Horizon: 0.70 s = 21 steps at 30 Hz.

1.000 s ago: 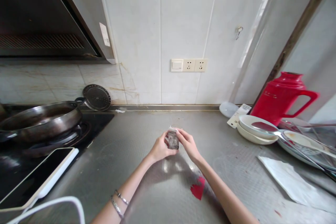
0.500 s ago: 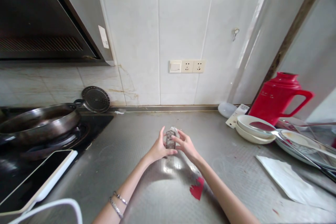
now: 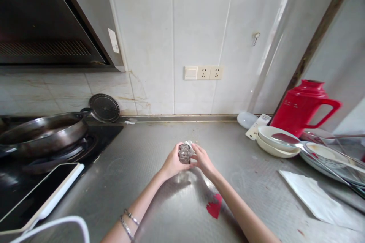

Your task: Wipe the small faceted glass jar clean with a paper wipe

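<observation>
Taking the small glassy grey piece (image 3: 184,155) between the two hands as the centre of a dial, twelve toward the wall, the nearest things are a white cable (image 3: 74,218) curving at eight and two bracelets (image 3: 126,224) on the left forearm at seven. A torn red scrap (image 3: 214,205) lies on the metal counter (image 3: 159,205) at five. Between eight and nine a phone-like device (image 3: 40,193) with a dark screen slants at the edge of the black hob (image 3: 104,138); between three and four lies a white sheet (image 3: 313,199). At the centre, the left hand (image 3: 171,164) curls round the piece's left and near sides, thumb along the six o'clock edge. The right hand (image 3: 203,159) pinches it at the two o'clock edge, where a whitish crumpled bit (image 3: 189,144) shows; whether that bit belongs to the piece is unclear. Past nine sits a metal pan (image 3: 65,133), and at three two stacked pale bowls (image 3: 276,151) stand just beside plates (image 3: 325,153). Farther off, a red flask (image 3: 300,107) stands between two and three, and a black perforated disc (image 3: 104,108) leans on the wall at ten. On the tiles, a switch-and-socket panel (image 3: 203,73) sits just past twelve, a hook (image 3: 256,36) at one.
</observation>
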Each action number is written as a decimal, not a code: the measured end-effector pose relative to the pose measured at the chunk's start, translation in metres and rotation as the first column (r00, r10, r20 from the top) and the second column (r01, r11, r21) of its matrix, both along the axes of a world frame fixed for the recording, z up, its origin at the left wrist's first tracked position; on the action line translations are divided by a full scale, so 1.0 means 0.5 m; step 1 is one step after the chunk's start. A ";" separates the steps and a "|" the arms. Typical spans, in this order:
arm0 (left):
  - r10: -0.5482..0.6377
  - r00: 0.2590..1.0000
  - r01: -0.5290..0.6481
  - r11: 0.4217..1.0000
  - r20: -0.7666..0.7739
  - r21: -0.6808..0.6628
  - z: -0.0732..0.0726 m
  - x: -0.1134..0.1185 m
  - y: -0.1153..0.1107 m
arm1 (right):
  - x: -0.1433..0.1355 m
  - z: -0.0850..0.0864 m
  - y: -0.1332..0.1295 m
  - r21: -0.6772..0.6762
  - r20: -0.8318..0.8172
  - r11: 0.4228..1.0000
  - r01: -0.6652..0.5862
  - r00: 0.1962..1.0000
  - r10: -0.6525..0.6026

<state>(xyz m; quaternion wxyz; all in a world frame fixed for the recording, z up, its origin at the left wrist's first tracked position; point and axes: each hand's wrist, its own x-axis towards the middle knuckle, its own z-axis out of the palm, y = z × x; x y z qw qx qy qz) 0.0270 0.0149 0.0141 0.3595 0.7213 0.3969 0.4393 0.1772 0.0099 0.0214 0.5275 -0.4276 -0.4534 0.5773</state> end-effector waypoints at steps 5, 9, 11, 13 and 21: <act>0.055 0.998 -0.054 0.998 -0.020 0.032 0.004 0.001 -0.005 | 0.006 -0.007 0.015 0.111 0.126 0.993 0.031 0.991 -0.045; 0.079 0.996 -0.077 0.996 -0.031 0.043 0.004 -0.002 -0.004 | 0.013 -0.006 0.023 0.229 0.153 0.966 0.121 0.975 -0.159; 0.097 0.994 -0.094 0.994 -0.055 0.053 0.003 -0.003 -0.003 | 0.018 0.001 0.016 0.320 0.175 0.929 0.186 0.952 -0.251; 0.118 0.990 -0.114 0.991 -0.072 0.064 0.002 -0.003 -0.002 | 0.021 0.010 0.002 0.508 0.241 0.841 0.183 0.908 -0.343; 0.075 0.997 -0.075 0.985 0.004 0.157 -0.002 0.002 0.002 | 0.011 0.018 -0.035 0.822 0.526 0.471 -0.320 0.744 -0.412</act>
